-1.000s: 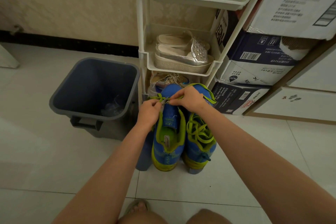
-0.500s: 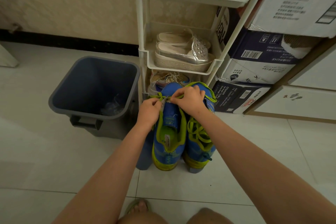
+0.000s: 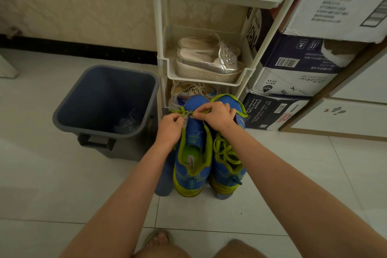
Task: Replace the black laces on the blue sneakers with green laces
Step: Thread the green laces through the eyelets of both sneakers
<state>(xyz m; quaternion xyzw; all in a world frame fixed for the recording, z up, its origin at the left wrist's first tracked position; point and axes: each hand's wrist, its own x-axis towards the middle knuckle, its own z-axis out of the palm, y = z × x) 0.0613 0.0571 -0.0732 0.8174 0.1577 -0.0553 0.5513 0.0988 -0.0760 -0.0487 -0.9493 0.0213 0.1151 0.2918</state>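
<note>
Two blue sneakers with yellow-green trim stand side by side on the floor tiles, toes toward the rack. The left sneaker (image 3: 193,153) has an open, unlaced throat. The right sneaker (image 3: 227,163) carries green laces (image 3: 227,150) criss-crossed over its tongue. Near the left sneaker's toe end, my left hand (image 3: 170,126) pinches one end of a green lace (image 3: 184,112). My right hand (image 3: 217,116) pinches the same lace from the other side. No black laces are visible.
A grey bin (image 3: 104,109) with some clear plastic inside stands left of the sneakers. Behind them is a white shoe rack (image 3: 207,81) holding silver shoes (image 3: 207,60). Stacked cardboard boxes (image 3: 297,73) are at the right. My foot (image 3: 159,239) is at the bottom edge.
Both hands have stayed at the toe end of the left sneaker, with only small finger movements on the green lace. The sneakers have not moved.
</note>
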